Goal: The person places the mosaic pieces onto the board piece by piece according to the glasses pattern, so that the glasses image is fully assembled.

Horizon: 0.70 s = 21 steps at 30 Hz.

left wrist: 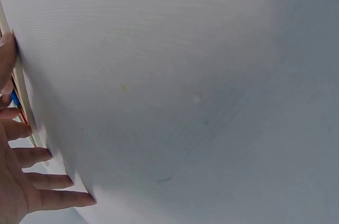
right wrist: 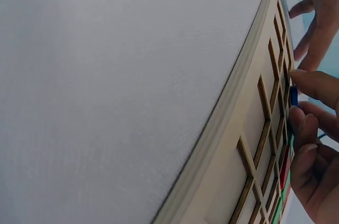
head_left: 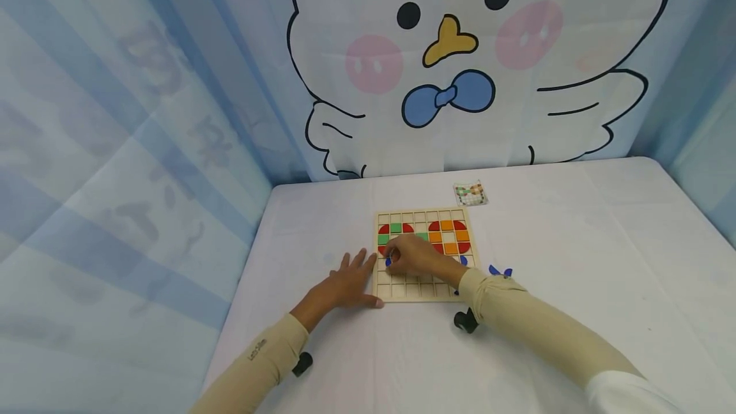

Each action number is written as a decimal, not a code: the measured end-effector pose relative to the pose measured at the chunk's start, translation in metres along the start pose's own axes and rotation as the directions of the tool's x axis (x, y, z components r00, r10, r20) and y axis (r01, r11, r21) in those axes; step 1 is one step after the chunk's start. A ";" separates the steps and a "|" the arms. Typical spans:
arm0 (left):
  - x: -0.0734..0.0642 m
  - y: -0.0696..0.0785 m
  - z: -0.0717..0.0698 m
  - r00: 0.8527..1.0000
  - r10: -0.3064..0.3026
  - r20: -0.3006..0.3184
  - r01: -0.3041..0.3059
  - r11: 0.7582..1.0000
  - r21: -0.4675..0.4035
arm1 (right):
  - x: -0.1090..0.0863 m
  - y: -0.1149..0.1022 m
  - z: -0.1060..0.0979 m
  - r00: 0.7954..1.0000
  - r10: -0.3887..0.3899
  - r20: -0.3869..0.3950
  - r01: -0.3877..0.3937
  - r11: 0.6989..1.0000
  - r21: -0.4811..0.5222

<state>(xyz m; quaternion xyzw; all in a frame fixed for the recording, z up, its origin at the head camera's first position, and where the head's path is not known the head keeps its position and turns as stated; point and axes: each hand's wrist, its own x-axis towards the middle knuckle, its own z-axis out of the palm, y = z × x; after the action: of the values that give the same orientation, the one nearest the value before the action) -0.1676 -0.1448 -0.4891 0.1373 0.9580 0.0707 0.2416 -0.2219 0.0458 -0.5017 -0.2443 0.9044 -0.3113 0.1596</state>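
A wooden grid board (head_left: 405, 290) lies on the table with red quarter-round pieces (head_left: 407, 228), green squares (head_left: 395, 227) and orange squares (head_left: 446, 225) in its far rows. My right hand (head_left: 415, 255) is over the board's left part, pinching a small blue piece (right wrist: 294, 96) between thumb and fingertips at the grid. Another blue piece (head_left: 463, 260) sits toward the board's right side. With fingers spread and straight, my left hand (head_left: 351, 283) rests by the left edge, its thumb touching the near left corner. The right hand hides some middle cells.
Loose blue pieces (head_left: 506, 272) lie on the white table (head_left: 575, 241) right of the board, beside the right sleeve. A small card with a coloured grid pattern (head_left: 470, 193) lies beyond the board's far right corner. A printed curtain (head_left: 368, 133) hangs behind the table.
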 end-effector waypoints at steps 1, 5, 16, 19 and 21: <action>0.000 0.000 0.000 1.000 0.002 -0.001 -0.002 1.000 0.002 | 0.000 0.000 -0.001 1.000 0.006 0.008 -0.006 1.000 0.002; 0.000 0.001 0.000 1.000 -0.006 -0.001 0.006 1.000 -0.002 | 0.000 0.002 -0.005 0.999 0.016 0.046 -0.015 1.000 -0.015; -0.002 0.003 -0.002 1.000 -0.012 -0.003 0.012 1.000 -0.010 | 0.003 0.004 -0.011 0.998 -0.025 0.065 0.029 0.998 -0.056; -0.004 0.004 -0.003 1.000 -0.016 -0.007 0.016 1.000 -0.019 | 0.003 0.004 -0.011 0.998 -0.046 0.051 0.049 0.997 -0.064; -0.004 0.004 -0.003 1.000 -0.018 -0.008 0.018 1.000 -0.021 | 0.002 0.004 -0.010 0.998 -0.054 0.043 0.057 0.996 -0.068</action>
<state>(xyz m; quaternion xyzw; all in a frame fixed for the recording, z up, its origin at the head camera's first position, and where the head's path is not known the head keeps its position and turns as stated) -0.1643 -0.1421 -0.4837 0.1259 0.9594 0.0791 0.2396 -0.2298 0.0521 -0.4966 -0.2810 0.9041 -0.2787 0.1611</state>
